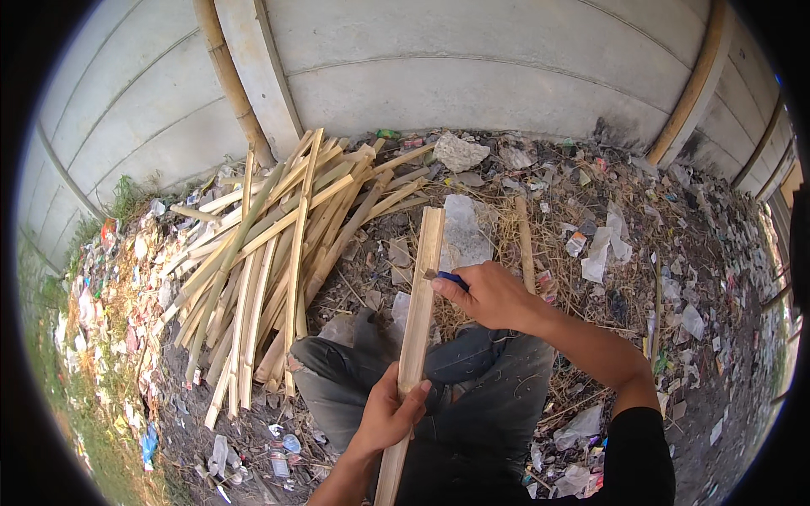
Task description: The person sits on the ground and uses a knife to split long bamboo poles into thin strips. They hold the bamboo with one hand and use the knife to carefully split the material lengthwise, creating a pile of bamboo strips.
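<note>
A split bamboo strip (417, 325) slants up from between my legs, its pale, hollowed inner side showing. My left hand (392, 409) is wrapped round its lower part, thumb across the face. In my right hand (489, 295) is a small blue-handled knife (450, 278), gripped in a closed fist. Its short blade end touches the strip's upper half, near the right edge; the rest of the handle is hidden in my fingers. The strip's far end reaches a whitish stone block (466, 232).
A large heap of split bamboo strips (278, 228) lies at the left. My bent legs (494, 396) in dark trousers are under the work. Litter and dry straw cover the ground. A grey panel wall (481, 93) with bamboo poles (232, 80) stands behind, with a pale rock (461, 153) near its foot.
</note>
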Available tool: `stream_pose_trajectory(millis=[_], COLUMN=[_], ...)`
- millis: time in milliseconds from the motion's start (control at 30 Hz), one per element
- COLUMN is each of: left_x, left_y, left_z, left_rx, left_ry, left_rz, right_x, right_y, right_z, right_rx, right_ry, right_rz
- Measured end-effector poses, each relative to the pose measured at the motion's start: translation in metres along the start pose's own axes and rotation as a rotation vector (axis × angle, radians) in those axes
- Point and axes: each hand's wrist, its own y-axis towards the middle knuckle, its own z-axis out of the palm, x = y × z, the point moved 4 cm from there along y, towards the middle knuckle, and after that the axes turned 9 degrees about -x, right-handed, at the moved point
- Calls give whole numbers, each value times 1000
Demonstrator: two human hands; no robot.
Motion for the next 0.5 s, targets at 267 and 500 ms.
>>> stream_pose_trajectory(millis=[267,500], left_x=[13,16], left_y=[8,14], left_z=[-4,-3], left_rx=[-76,-74], left_ry=[151,235], left_rz=[101,132], right_x=[4,26], right_y=[-20,-72], right_z=[21,57], right_rx=[31,298], right_ry=[-117,-133], right_rz=[-123,-183])
